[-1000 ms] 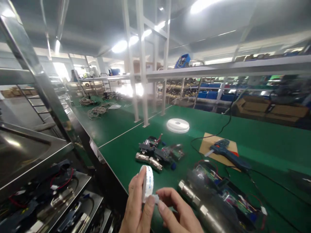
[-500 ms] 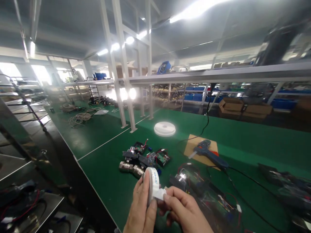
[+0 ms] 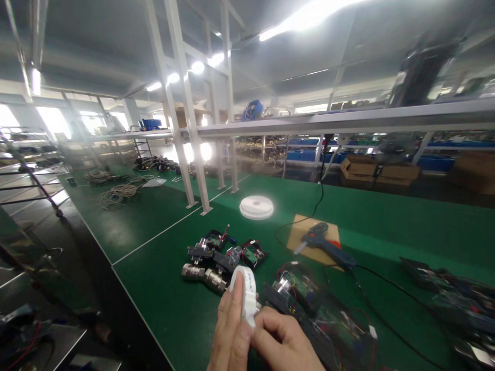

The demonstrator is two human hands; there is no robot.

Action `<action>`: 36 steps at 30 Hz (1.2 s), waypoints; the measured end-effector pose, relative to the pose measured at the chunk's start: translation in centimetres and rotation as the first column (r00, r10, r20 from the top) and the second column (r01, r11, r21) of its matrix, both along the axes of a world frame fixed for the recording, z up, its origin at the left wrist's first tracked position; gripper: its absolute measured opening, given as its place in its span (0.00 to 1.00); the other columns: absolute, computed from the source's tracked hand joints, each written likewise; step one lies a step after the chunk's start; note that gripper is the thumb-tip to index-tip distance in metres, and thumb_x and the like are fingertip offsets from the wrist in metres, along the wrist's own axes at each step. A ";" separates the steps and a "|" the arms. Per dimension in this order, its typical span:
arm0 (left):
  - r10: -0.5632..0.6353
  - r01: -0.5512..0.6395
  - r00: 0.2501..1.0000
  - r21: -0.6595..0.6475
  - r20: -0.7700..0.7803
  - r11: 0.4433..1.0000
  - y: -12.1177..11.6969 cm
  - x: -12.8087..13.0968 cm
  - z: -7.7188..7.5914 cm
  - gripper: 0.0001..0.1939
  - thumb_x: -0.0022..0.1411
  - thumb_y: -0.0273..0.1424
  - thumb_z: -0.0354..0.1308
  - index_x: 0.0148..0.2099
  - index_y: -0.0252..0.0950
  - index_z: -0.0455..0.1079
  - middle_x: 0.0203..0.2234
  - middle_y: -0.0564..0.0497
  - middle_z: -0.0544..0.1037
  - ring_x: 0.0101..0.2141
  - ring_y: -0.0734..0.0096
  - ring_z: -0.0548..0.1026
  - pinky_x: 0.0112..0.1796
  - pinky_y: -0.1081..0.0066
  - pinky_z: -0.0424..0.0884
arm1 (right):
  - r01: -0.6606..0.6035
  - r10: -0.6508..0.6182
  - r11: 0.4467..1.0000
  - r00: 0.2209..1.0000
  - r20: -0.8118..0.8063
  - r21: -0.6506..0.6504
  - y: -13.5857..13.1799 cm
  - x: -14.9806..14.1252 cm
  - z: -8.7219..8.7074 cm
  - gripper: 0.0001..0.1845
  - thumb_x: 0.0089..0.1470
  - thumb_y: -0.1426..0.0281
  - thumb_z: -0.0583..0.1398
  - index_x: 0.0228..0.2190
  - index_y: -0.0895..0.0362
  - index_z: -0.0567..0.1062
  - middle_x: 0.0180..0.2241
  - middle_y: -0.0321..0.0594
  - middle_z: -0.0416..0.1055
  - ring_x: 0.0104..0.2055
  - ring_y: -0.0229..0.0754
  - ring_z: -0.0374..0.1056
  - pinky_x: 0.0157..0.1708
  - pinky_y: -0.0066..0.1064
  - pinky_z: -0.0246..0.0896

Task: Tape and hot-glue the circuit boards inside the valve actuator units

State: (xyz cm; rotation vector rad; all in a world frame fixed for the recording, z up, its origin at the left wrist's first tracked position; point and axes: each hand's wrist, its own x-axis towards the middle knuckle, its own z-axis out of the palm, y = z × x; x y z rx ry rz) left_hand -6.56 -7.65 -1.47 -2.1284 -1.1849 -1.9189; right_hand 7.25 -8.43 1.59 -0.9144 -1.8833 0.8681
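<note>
My left hand point(image 3: 231, 330) grips a small white roll of tape point(image 3: 245, 293) upright at the bottom middle of the view. My right hand point(image 3: 284, 344) is closed beside it, its thumb and fingers pinching the roll's lower edge. Just beyond the hands, on the green table point(image 3: 162, 278), lies a cluster of metal valve fittings with circuit boards and wires point(image 3: 216, 255). A second assembly with a board and wires point(image 3: 305, 293) lies to the right of the hands.
A flat white reel point(image 3: 256, 207) lies farther back. A blue glue gun point(image 3: 323, 243) rests on a cardboard piece point(image 3: 299, 234), its black cable trailing right. White posts point(image 3: 189, 139) stand mid-table. Cable coils point(image 3: 116, 193) lie far left. Cardboard boxes point(image 3: 377, 172) sit behind.
The view has swung right and away from the metal trays at the left. My right hand has closed in on the roll's lower edge, and the short white tab it held out no longer shows.
</note>
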 end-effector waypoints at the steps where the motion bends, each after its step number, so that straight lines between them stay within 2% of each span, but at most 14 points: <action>1: -0.006 0.007 1.000 -0.010 0.018 1.000 -0.1 0.2 0.1 0.30 0.68 0.40 0.40 0.70 0.42 0.50 0.60 0.47 0.68 0.64 0.65 0.65 0.58 0.68 0.74 | 0.003 -0.003 1.000 1.000 0.006 0.011 0.1 0.1 -0.1 0.30 0.53 0.49 0.53 0.29 0.68 0.70 0.34 0.39 0.64 0.36 0.23 0.55 0.38 0.13 0.50; 8: -0.046 0.066 0.989 -0.140 0.141 0.988 -1.8 1.7 1.8 0.28 0.68 0.41 0.43 0.68 0.44 0.55 0.63 0.51 0.64 0.57 0.72 0.71 0.56 0.74 0.74 | 0.050 -0.051 0.999 0.996 0.071 0.019 -0.3 0.6 0.2 0.29 0.56 0.49 0.51 0.33 0.65 0.74 0.36 0.38 0.67 0.37 0.23 0.57 0.37 0.13 0.49; 12: -0.087 0.125 0.976 -0.187 0.198 0.974 -2.5 2.5 2.6 0.28 0.68 0.42 0.44 0.68 0.45 0.56 0.57 0.51 0.71 0.50 0.77 0.75 0.57 0.76 0.73 | 0.062 -0.065 0.997 0.994 0.092 0.040 -0.5 0.7 0.9 0.25 0.57 0.54 0.52 0.33 0.64 0.75 0.37 0.37 0.68 0.38 0.23 0.59 0.38 0.13 0.50; 16: -0.125 0.175 0.960 -0.185 0.252 0.967 -2.6 3.2 2.8 0.27 0.67 0.42 0.45 0.66 0.46 0.58 0.57 0.53 0.71 0.50 0.80 0.75 0.55 0.80 0.73 | 0.125 -0.127 0.992 0.973 0.195 0.021 -1.2 0.7 2.0 0.19 0.58 0.60 0.54 0.33 0.63 0.76 0.38 0.36 0.68 0.36 0.21 0.57 0.37 0.12 0.48; 18: -0.103 0.143 0.965 -0.155 0.241 0.978 -2.2 3.2 2.8 0.27 0.67 0.44 0.44 0.66 0.45 0.59 0.57 0.52 0.71 0.51 0.80 0.75 0.53 0.81 0.73 | 0.102 -0.110 0.994 0.963 0.247 0.043 -1.7 1.1 2.7 0.16 0.57 0.63 0.55 0.35 0.63 0.77 0.38 0.36 0.69 0.36 0.20 0.57 0.36 0.12 0.47; 21: 0.007 0.012 0.983 -0.106 0.182 0.994 -0.5 2.1 3.1 0.28 0.68 0.44 0.41 0.67 0.46 0.57 0.60 0.55 0.69 0.54 0.84 0.73 0.55 0.85 0.70 | 0.039 -0.051 0.998 0.961 0.273 0.049 -2.0 2.7 3.9 0.16 0.56 0.64 0.55 0.39 0.60 0.78 0.38 0.35 0.71 0.36 0.21 0.59 0.35 0.11 0.48; 24: 0.124 -0.126 0.992 0.068 0.035 0.990 2.1 0.6 4.4 0.28 0.69 0.43 0.42 0.69 0.47 0.52 0.64 0.59 0.63 0.61 0.87 0.66 0.57 0.88 0.65 | 0.120 -0.135 0.989 0.967 0.215 0.082 -0.8 6.0 5.5 0.17 0.57 0.62 0.54 0.37 0.60 0.78 0.36 0.33 0.71 0.37 0.21 0.62 0.36 0.10 0.51; 27: 0.274 -0.250 0.961 0.284 -0.046 0.926 4.3 0.5 6.8 0.28 0.69 0.38 0.44 0.70 0.48 0.49 0.65 0.60 0.60 0.64 0.84 0.62 0.59 0.82 0.62 | 0.297 -0.326 0.939 0.929 0.177 0.175 2.5 10.4 6.9 0.20 0.59 0.59 0.52 0.34 0.62 0.76 0.35 0.35 0.70 0.35 0.22 0.61 0.34 0.12 0.50; 29: 0.371 -0.312 0.927 0.416 -0.065 0.854 5.3 1.4 8.3 0.30 0.69 0.35 0.45 0.70 0.48 0.45 0.64 0.57 0.62 0.62 0.81 0.64 0.60 0.77 0.61 | 0.404 -0.458 0.877 0.865 0.203 0.260 5.4 13.2 7.5 0.23 0.61 0.60 0.49 0.33 0.65 0.75 0.32 0.37 0.69 0.32 0.23 0.58 0.34 0.15 0.47; 31: 0.450 -0.345 0.889 0.525 -0.082 0.778 6.2 2.6 9.2 0.33 0.68 0.31 0.46 0.71 0.46 0.42 0.63 0.54 0.64 0.60 0.78 0.65 0.59 0.74 0.60 | 0.464 -0.534 0.834 0.815 0.226 0.299 8.1 15.4 7.6 0.24 0.61 0.59 0.49 0.36 0.64 0.77 0.36 0.39 0.70 0.34 0.25 0.60 0.35 0.17 0.46; 33: 0.512 -0.370 0.855 0.592 -0.085 0.716 7.0 3.6 9.4 0.34 0.67 0.29 0.46 0.72 0.42 0.39 0.62 0.50 0.65 0.60 0.76 0.65 0.57 0.73 0.59 | 0.499 -0.580 0.806 0.774 0.255 0.319 10.2 16.8 7.4 0.25 0.61 0.58 0.48 0.37 0.63 0.77 0.38 0.40 0.71 0.36 0.26 0.61 0.36 0.18 0.45; 36: 0.555 -0.378 0.825 0.629 -0.105 0.680 8.0 4.3 8.4 0.36 0.66 0.27 0.47 0.72 0.35 0.38 0.62 0.46 0.64 0.59 0.74 0.64 0.56 0.73 0.58 | 0.484 -0.576 0.811 0.761 0.299 0.329 12.0 17.3 6.7 0.24 0.62 0.59 0.48 0.38 0.62 0.77 0.39 0.40 0.70 0.38 0.28 0.61 0.37 0.19 0.45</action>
